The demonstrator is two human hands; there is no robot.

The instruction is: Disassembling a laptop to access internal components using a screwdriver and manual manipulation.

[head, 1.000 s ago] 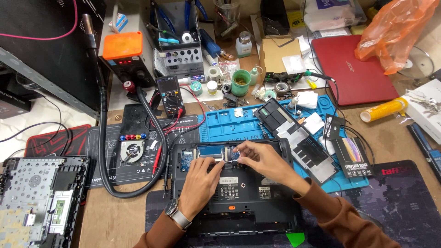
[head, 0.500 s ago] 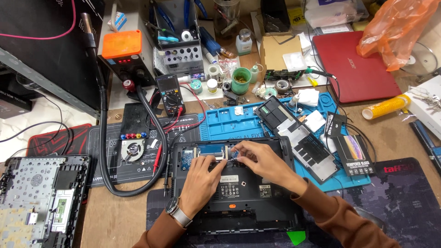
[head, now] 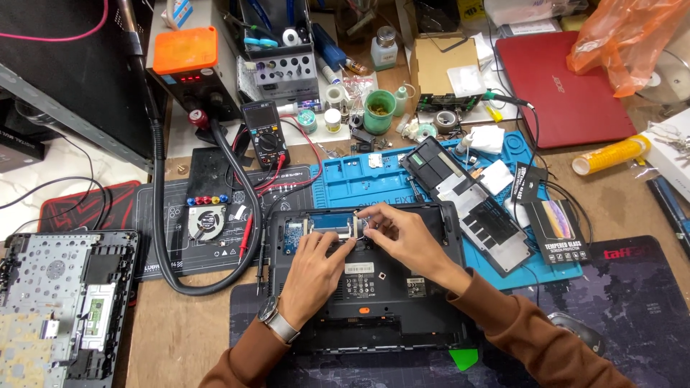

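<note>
Little has moved: both hands, left (head: 313, 269) and right (head: 402, 233), grip pinching memory module (head: 334, 223).

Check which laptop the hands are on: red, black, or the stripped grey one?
The black laptop, base-up at centre; both hands rest on it, unlike the others.

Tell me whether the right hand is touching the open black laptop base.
Touching. The head view shows the right hand with its fingertips pressed on the module slot of the open black laptop base.
</note>
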